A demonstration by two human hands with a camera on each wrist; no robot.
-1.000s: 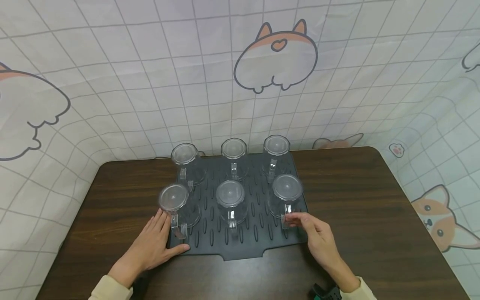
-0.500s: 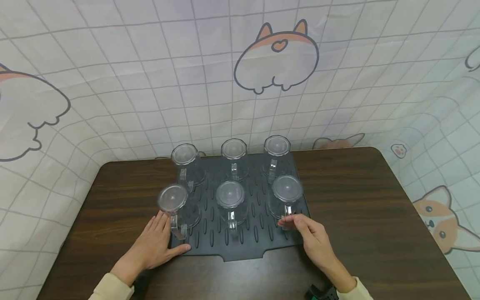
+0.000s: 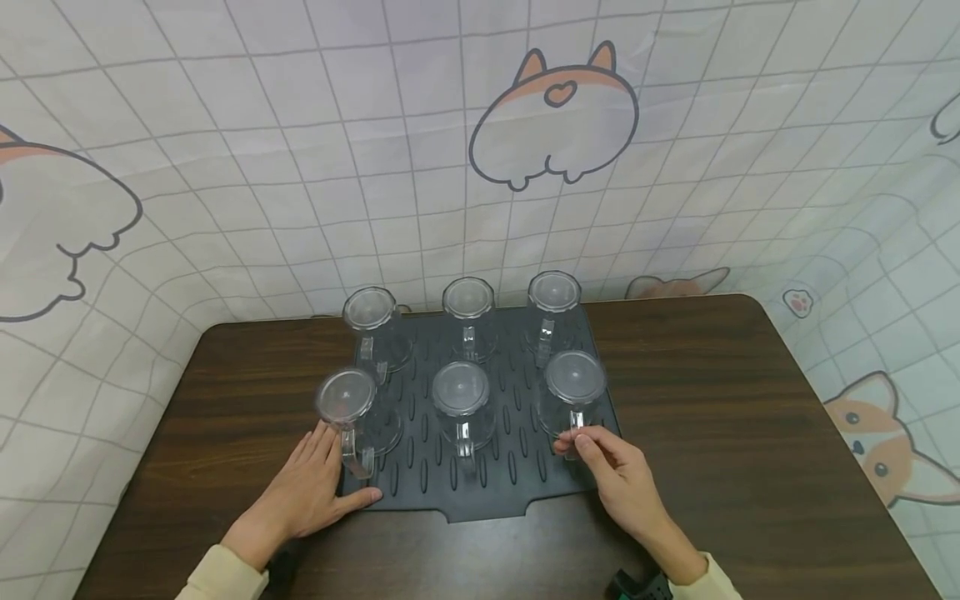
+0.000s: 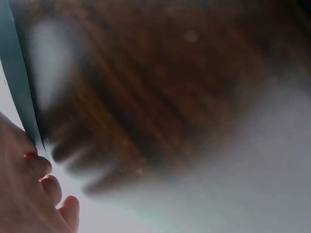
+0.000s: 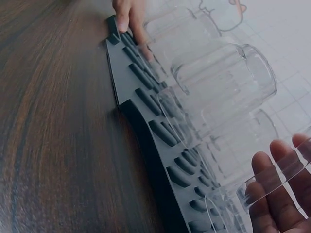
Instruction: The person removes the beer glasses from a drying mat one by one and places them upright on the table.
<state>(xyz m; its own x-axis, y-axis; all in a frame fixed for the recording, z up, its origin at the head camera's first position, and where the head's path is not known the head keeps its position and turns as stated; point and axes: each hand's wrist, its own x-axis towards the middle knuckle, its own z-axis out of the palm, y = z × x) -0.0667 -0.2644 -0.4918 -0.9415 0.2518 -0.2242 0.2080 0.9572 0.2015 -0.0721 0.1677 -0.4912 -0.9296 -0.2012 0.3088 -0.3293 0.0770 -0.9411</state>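
Observation:
Several clear glass mugs stand upside down in two rows on a dark grey ribbed drying mat (image 3: 487, 504). My right hand (image 3: 626, 483) holds the handle of the front right mug (image 3: 575, 379), its fingers behind the handle (image 5: 272, 177) in the right wrist view. My left hand (image 3: 296, 492) lies with straight fingers at the mat's left edge, thumb on the mat's front corner. Beside its fingertips is the front left mug (image 3: 348, 398); whether they touch it I cannot tell. Between the hands stands the front middle mug (image 3: 461, 392).
The back row has a left mug (image 3: 371, 312), a middle mug (image 3: 468, 302) and a right mug (image 3: 553, 293). The mat lies on a dark wooden table (image 3: 705, 383). Behind it hangs a white gridded cloth (image 3: 337, 167) with cartoon dogs.
My right hand has moved slightly left and its thumb has closed in on the front right mug's handle. The left hand and the mugs look unmoved.

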